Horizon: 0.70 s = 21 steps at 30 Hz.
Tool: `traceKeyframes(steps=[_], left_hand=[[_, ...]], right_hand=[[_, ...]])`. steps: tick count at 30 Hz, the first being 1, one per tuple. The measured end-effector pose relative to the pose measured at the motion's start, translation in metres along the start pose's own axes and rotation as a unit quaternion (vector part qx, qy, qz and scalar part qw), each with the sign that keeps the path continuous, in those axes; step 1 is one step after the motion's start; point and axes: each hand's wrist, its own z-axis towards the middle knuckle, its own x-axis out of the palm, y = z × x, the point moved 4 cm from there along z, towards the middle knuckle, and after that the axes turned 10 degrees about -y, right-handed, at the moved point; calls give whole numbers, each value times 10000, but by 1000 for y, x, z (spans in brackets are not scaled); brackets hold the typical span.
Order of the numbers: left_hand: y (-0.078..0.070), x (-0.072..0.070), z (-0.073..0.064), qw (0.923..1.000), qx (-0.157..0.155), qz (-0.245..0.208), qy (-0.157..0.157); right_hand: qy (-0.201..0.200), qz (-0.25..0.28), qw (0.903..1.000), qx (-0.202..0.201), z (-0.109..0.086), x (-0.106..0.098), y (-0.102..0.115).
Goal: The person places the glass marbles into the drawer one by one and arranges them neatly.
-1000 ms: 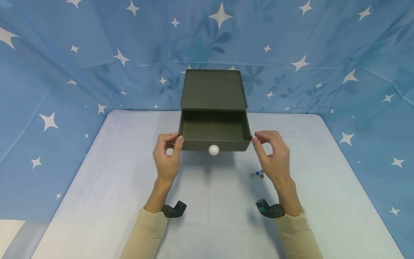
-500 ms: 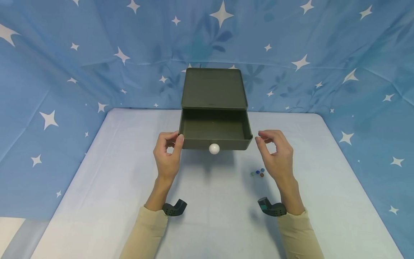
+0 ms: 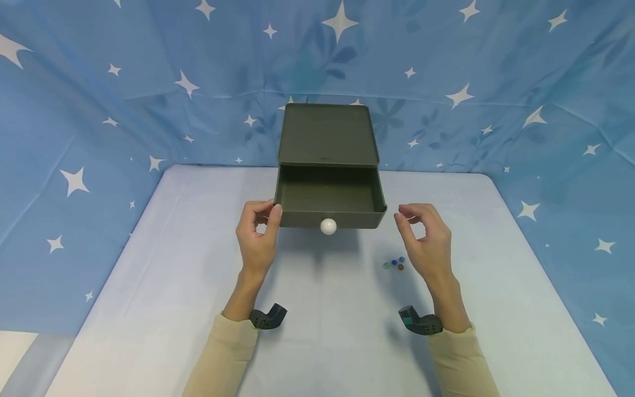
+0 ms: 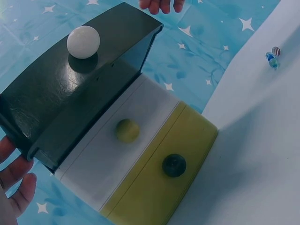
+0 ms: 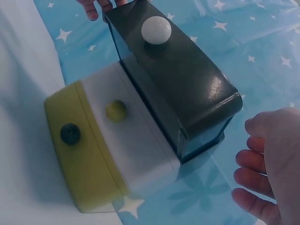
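Note:
A small chest of drawers has its dark green top drawer (image 3: 329,220) pulled out, and nothing lies inside it. The drawer's front carries a white knob (image 3: 328,226). My left hand (image 3: 256,240) holds the drawer's left front corner between thumb and fingers. My right hand (image 3: 428,240) hovers just off the right front corner, its fingers loosely curved around nothing. Lower down, the left wrist view has a white drawer (image 4: 101,164) with a yellow knob (image 4: 127,131) and a yellow drawer (image 4: 140,187) with a dark green knob (image 4: 174,165), both pushed in.
Several glass marbles (image 3: 394,263) lie on the white tabletop (image 3: 322,331), left of my right wrist. Behind the chest hangs a blue cloth (image 3: 198,127) with white stars. Each wrist wears a black camera band (image 3: 268,318).
My right hand has let go of the drawer's right corner and shifted slightly to the right. The left hand stays at its corner, and the drawer remains out.

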Motion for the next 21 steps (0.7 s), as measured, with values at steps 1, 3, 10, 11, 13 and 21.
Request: traceKeyframes(steps=[1, 3, 10, 11, 13, 21], left_hand=[[0, 0, 0, 10000, -2, -2, 0], [0, -1, 0, 10000, -17, -11, -4], [1, 0, 0, 10000, -26, -4, 89], [1, 0, 0, 9999, -19, 0, 101], [1, 0, 0, 9999, -13, 0, 107], [0, -1, 1, 9999, 51, 4, 114]], right_hand=[[14, -37, 10000, 4, 0, 0, -1], [70, -127, 9999, 41, -1, -1, -2], [263, -301, 9990, 175, -5, -4, -7], [273, -308, 9990, 181, -6, -4, -8], [268, -312, 9990, 174, -8, -5, -9], [170, -366, 9991, 143, -16, -7, -19]])
